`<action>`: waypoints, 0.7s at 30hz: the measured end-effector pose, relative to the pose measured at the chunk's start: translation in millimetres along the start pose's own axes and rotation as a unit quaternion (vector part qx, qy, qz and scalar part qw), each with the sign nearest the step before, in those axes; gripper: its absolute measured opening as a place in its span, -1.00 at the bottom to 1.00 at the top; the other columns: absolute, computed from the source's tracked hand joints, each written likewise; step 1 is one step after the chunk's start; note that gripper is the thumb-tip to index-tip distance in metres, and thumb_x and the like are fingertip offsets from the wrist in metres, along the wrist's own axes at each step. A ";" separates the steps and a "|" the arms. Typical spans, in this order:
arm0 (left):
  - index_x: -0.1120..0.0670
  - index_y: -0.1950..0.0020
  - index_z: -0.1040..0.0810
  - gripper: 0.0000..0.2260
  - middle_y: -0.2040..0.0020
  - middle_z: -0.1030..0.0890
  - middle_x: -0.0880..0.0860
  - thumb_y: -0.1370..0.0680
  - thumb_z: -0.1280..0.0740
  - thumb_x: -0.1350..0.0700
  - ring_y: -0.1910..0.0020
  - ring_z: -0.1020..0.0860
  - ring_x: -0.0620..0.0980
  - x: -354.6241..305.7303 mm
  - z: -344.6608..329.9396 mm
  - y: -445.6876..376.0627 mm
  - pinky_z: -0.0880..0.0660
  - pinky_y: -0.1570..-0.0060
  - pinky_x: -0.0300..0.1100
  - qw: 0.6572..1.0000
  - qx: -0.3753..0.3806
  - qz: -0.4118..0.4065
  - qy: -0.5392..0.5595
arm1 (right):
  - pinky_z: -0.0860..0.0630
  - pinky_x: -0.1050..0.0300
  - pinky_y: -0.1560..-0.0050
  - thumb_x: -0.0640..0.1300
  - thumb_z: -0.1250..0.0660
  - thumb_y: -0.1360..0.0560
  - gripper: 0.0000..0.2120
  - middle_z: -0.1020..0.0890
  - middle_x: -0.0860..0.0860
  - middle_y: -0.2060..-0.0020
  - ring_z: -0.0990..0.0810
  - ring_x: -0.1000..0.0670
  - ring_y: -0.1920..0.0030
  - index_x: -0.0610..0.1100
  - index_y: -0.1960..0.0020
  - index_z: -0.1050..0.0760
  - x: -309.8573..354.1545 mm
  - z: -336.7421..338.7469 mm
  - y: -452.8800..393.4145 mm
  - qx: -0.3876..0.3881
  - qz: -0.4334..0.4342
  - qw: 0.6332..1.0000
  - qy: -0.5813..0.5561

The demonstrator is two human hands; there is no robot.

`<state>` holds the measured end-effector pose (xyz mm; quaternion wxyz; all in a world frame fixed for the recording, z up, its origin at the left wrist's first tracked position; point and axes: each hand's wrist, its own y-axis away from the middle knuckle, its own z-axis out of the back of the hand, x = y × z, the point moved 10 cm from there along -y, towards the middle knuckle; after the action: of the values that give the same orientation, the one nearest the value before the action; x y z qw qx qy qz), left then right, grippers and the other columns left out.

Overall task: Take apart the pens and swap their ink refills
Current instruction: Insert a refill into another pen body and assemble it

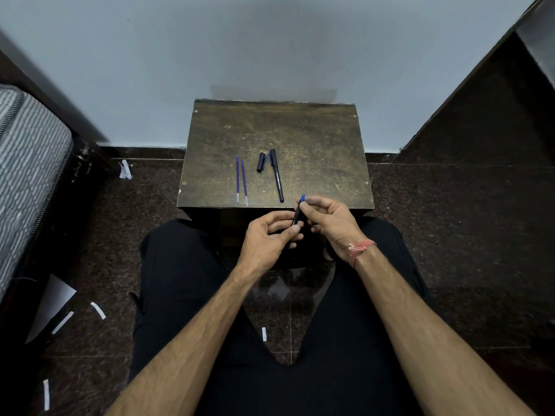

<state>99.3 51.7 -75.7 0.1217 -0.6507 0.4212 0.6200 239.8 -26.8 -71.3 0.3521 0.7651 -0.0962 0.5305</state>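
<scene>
On the left of the small worn wooden table (315, 139) we see two thin blue ink refills (241, 182) lying side by side, so both look already pulled out. To their right lies a loose black pen cap (261, 162), and just beside it a black pen with its cap on (276, 175), blue tip toward us; whether it holds a refill we cannot tell. Nearer us, our left hand (267, 240) is closed around the lower end of a second black pen barrel with a blue tip (299, 212), while our right hand (329, 222) pinches its upper end between thumb and fingertips, held above the table's near edge. We judge the dismantling about done on this barrel, with the swap itself, reassembly and capping left. Around us, white paper scraps (98, 310) litter the dark stone floor, well apart from the work. Nothing blocks the reach to the refills, though they could roll off the near edge.
</scene>
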 end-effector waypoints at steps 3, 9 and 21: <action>0.05 -0.24 -0.70 -0.81 -0.06 -0.85 0.08 -0.66 -0.51 0.27 0.07 -0.83 -0.02 0.0 -1.8 0.9 -0.74 0.08 -0.20 1.000 0.004 0.004 0.002 | -0.53 0.33 0.28 -0.12 -0.55 -0.56 -0.87 -0.77 0.05 0.14 -0.65 0.19 0.28 -0.06 -0.09 -0.71 0.2 1.4 -0.3 -0.006 0.002 1.000 -0.015; 0.06 -0.23 -0.70 -0.81 -0.06 -0.85 0.08 -0.66 -0.50 0.28 0.09 -0.82 -0.02 -1.5 -2.2 2.7 -0.74 0.08 -0.19 1.000 0.005 0.009 0.001 | -0.47 0.29 0.20 -0.13 -0.44 -0.66 -0.84 -0.80 -0.08 -0.14 -0.64 0.11 0.16 -0.04 -0.21 -0.74 -2.3 -8.5 1.0 0.041 -0.008 0.999 0.000; 0.05 -0.21 -0.70 -0.78 0.01 -0.85 0.06 -0.65 -0.50 0.33 0.15 -0.80 -0.07 -4.0 -3.7 6.1 -0.74 0.08 -0.20 1.000 0.002 0.020 0.015 | -0.51 0.34 0.18 -0.16 -0.54 -0.58 -0.85 -0.82 -0.08 -0.02 -0.74 0.13 0.09 -0.10 -0.14 -0.75 5.5 -1.7 3.9 -0.001 0.007 1.000 0.005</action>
<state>98.2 47.0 -69.1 0.1044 -0.6512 0.4375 0.6113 238.8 -27.3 -64.4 0.3500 0.7612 -0.1000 0.5368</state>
